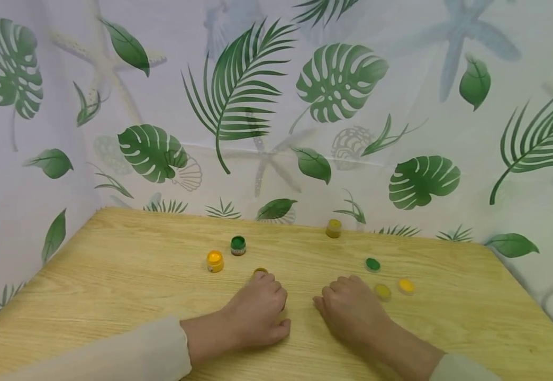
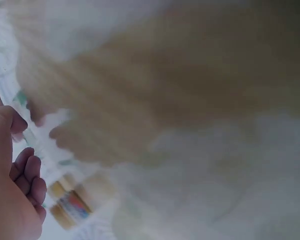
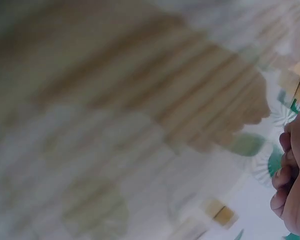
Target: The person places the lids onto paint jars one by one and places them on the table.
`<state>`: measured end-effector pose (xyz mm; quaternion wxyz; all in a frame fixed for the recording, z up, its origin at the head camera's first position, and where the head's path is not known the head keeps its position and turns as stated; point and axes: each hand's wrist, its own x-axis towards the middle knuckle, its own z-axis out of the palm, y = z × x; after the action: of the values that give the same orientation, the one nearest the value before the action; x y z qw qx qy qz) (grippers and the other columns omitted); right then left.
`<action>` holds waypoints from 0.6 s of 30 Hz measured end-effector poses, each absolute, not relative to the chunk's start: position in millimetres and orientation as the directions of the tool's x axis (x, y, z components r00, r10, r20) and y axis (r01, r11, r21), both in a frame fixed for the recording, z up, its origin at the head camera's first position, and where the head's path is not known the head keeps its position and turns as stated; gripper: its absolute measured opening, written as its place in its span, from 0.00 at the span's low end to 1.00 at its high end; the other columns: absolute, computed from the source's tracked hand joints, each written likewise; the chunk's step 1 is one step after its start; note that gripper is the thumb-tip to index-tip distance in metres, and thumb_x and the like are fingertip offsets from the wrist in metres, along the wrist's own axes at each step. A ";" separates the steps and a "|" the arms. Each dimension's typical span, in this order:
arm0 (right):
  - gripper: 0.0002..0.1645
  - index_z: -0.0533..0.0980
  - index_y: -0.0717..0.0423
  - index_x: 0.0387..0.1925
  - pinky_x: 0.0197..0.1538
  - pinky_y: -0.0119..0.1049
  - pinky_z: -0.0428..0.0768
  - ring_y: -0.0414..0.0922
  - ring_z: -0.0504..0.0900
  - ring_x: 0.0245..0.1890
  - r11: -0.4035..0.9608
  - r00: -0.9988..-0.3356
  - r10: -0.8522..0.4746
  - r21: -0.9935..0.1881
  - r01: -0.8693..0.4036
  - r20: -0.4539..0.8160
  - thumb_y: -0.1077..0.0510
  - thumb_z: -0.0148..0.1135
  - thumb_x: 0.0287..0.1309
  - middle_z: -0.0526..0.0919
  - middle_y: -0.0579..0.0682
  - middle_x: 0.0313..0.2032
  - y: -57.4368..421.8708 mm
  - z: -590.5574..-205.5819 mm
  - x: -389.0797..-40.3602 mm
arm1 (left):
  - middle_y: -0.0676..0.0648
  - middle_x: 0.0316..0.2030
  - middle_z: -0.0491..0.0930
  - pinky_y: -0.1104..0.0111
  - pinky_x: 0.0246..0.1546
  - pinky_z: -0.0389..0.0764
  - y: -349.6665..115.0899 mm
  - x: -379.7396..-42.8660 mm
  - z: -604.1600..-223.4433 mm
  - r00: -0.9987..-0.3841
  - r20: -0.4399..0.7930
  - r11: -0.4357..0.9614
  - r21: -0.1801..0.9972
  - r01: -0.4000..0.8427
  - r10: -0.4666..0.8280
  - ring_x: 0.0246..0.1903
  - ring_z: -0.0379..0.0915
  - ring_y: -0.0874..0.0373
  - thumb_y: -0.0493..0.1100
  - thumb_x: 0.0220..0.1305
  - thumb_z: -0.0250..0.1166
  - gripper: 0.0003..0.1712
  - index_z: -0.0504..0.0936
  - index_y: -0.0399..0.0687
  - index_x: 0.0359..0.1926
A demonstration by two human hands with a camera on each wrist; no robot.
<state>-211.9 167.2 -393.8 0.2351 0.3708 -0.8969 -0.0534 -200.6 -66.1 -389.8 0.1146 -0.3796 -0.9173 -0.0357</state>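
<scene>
- Head view: our left hand [image 1: 257,309] lies knuckles up with its fingers curled; our right hand [image 1: 352,306] is drawn into a fist. We see nothing held in either.
- Just beyond the left knuckles, at twelve o'clock, sits the olive pot [image 1: 260,270], mostly hidden, on the surface [image 1: 152,280]. We expect it light, stiff and smooth; we'd grip its sides low, below the rim, lest paint spill.
- At eleven from that hand stands the green pot [image 1: 238,246]; between ten and eleven, the yellow pot [image 1: 215,262]. Both are open, so upright handling seems wise.
- At two from the right hand lies the olive lid [image 1: 382,292], probably thin and slippery; we'd pinch its edge.
- Left wrist view: a blurred labelled pot [image 2: 70,206] shows at four from the bent fingers.
- Right wrist view: the fingers fold toward the palm; a blurred yellowish object [image 3: 222,215] shows at eight.
</scene>
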 end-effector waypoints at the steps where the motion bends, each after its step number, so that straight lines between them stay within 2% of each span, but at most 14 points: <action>1: 0.24 0.68 0.48 0.12 0.25 0.33 0.67 0.39 0.67 0.17 0.724 -0.623 -0.686 0.261 -0.639 0.376 0.52 0.68 0.58 0.69 0.41 0.14 169.6 -393.8 -212.0 | 0.58 0.22 0.71 0.67 0.41 0.68 -71.7 -199.9 -389.5 -0.693 0.230 0.716 -0.023 0.698 0.683 0.27 0.62 0.62 0.54 0.57 0.64 0.16 0.74 0.54 0.20; 4: 0.23 0.68 0.47 0.12 0.24 0.33 0.66 0.38 0.67 0.17 0.736 -0.649 -0.673 0.241 -0.632 0.354 0.52 0.67 0.58 0.69 0.40 0.14 179.6 -393.6 -212.4 | 0.57 0.23 0.73 0.66 0.39 0.67 -90.2 -199.9 -390.9 -0.715 0.231 0.738 -0.021 0.675 0.660 0.28 0.63 0.61 0.53 0.57 0.64 0.17 0.72 0.54 0.18; 7: 0.24 0.66 0.45 0.12 0.25 0.33 0.66 0.37 0.67 0.17 0.760 -0.690 -0.649 0.219 -0.612 0.320 0.52 0.65 0.61 0.68 0.39 0.14 191.9 -392.9 -212.2 | 0.56 0.21 0.70 0.65 0.38 0.65 -109.5 -200.7 -394.3 -0.744 0.235 0.767 -0.007 0.642 0.625 0.26 0.61 0.59 0.53 0.58 0.63 0.19 0.68 0.54 0.16; 9: 0.24 0.66 0.44 0.13 0.26 0.33 0.67 0.37 0.67 0.19 0.786 -0.727 -0.618 0.204 -0.584 0.300 0.52 0.63 0.62 0.67 0.38 0.15 200.9 -393.4 -212.1 | 0.56 0.20 0.69 0.64 0.38 0.64 -122.8 -200.4 -396.5 -0.762 0.245 0.785 0.004 0.619 0.600 0.26 0.59 0.59 0.53 0.58 0.63 0.19 0.69 0.54 0.17; 15: 0.23 0.63 0.42 0.14 0.27 0.34 0.66 0.36 0.66 0.20 0.846 -0.798 -0.532 0.157 -0.509 0.284 0.52 0.59 0.64 0.63 0.37 0.16 236.6 -394.1 -211.2 | 0.57 0.18 0.67 0.63 0.40 0.66 -155.6 -195.6 -400.3 -0.780 0.293 0.815 0.002 0.579 0.554 0.27 0.62 0.59 0.53 0.58 0.63 0.18 0.71 0.53 0.18; 18: 0.22 0.65 0.42 0.15 0.28 0.36 0.69 0.37 0.68 0.20 0.879 -0.829 -0.477 0.128 -0.460 0.292 0.51 0.58 0.65 0.65 0.37 0.16 252.0 -391.5 -210.2 | 0.57 0.19 0.68 0.63 0.40 0.66 -163.7 -195.6 -400.4 -0.785 0.319 0.827 0.008 0.563 0.531 0.28 0.62 0.59 0.53 0.57 0.64 0.17 0.72 0.52 0.19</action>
<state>-210.2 252.0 -391.5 0.1597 0.2451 -0.9559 -0.0262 -195.6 -163.7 -400.4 0.1530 -0.2899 -0.9434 -0.0514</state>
